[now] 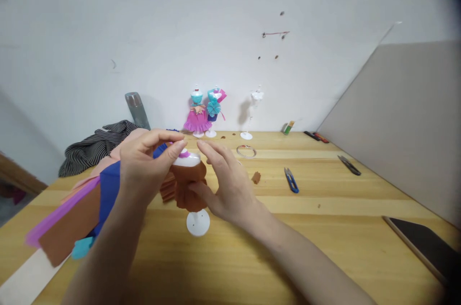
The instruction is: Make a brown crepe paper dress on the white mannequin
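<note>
A small white dress-form mannequin (pixel 183 160) stands on a round white base (pixel 198 223) in front of me. It wears a brown crepe-paper dress (pixel 187 182), and a bit of purple paper (pixel 185 154) lies around its neck. My left hand (pixel 149 163) is closed in a pinch on the purple paper, thumb against forefinger. At the other side, my right hand (pixel 226 180) has its fingers stretched out and apart by the mannequin's shoulder. Its thumb touches the front of the brown dress. The far side of the mannequin is hidden.
Coloured paper sheets (pixel 72 221) and striped cloth (pixel 101 144) lie left, near a flask (pixel 137 110). Two dressed mannequins (pixel 197 115) and a bare white one (pixel 257 97) stand by the wall. Blue snips (pixel 291 181), a brown scrap (pixel 256 177) and a dark tablet (pixel 421 242) lie right.
</note>
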`<state>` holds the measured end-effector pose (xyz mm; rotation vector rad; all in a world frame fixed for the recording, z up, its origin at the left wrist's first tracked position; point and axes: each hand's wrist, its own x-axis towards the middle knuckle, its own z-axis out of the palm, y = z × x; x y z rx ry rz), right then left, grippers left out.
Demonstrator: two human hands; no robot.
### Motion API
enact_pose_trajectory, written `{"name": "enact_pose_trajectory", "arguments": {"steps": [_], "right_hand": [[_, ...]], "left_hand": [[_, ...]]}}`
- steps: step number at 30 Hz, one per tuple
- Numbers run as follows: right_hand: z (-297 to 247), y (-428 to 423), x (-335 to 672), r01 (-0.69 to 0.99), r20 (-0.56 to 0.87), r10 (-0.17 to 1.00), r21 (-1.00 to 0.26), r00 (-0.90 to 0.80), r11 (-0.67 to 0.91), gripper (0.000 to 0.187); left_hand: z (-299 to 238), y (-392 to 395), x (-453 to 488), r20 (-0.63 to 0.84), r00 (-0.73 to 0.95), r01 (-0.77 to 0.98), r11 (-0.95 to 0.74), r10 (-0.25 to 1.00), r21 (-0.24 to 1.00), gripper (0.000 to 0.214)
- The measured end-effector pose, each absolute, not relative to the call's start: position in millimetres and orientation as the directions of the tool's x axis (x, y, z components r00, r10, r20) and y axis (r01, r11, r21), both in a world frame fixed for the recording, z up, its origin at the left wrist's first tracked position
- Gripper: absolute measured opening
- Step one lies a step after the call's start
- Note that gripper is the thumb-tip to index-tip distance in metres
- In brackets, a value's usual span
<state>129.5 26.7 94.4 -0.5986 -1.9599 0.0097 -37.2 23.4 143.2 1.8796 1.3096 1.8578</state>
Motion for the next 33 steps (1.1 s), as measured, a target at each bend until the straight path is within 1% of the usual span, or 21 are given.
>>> {"name": "enact_pose_trajectory", "arguments": {"steps": [8,12,14,17,22,27,30,33], "right_hand": [[97.3,28.2,134.6,0.420,0.904,0.305,-0.162,-0.299,0.893,0.053],[95.3,30.2,136.0,0.447,0.931,0.221,-0.072,-0.291,0.892,0.050],[93.6,31.9,135.6,0.472,0.940,0.203,-0.052,-0.275,0.880,0.049],[91.3,34.6,133.8,0.500,0.949,0.210,-0.066,-0.237,0.864,0.044],[89.2,37.9,130.2,0.489,0.969,0.205,-0.115,-0.136,0.865,0.031],[87.3,39.5,127.7,0.438,0.978,0.201,-0.155,-0.059,0.886,0.032],[86.4,40.3,126.5,0.401,0.974,0.226,-0.202,-0.015,0.893,0.033],[86.5,41.3,125.7,0.397,0.969,0.247,-0.218,-0.024,0.891,0.034]], "left_hand": [[145.2,20.3,-39.2,0.684,-0.159,0.445,-0.566,0.712,0.694,0.009],[147.8,18.1,-39.0,0.673,-0.161,0.442,-0.557,0.722,0.703,0.009],[148.4,17.5,-38.0,0.671,-0.158,0.433,-0.560,0.724,0.706,0.009],[148.2,16.8,-35.6,0.672,-0.142,0.421,-0.570,0.726,0.705,0.008],[145.9,14.9,-31.4,0.680,-0.138,0.441,-0.570,0.720,0.693,0.006],[143.7,13.5,-29.2,0.699,-0.125,0.463,-0.582,0.704,0.669,0.004],[143.7,12.9,-28.6,0.703,-0.117,0.463,-0.587,0.702,0.664,0.003],[144.1,12.6,-28.6,0.698,-0.120,0.462,-0.582,0.706,0.669,0.005]]}}
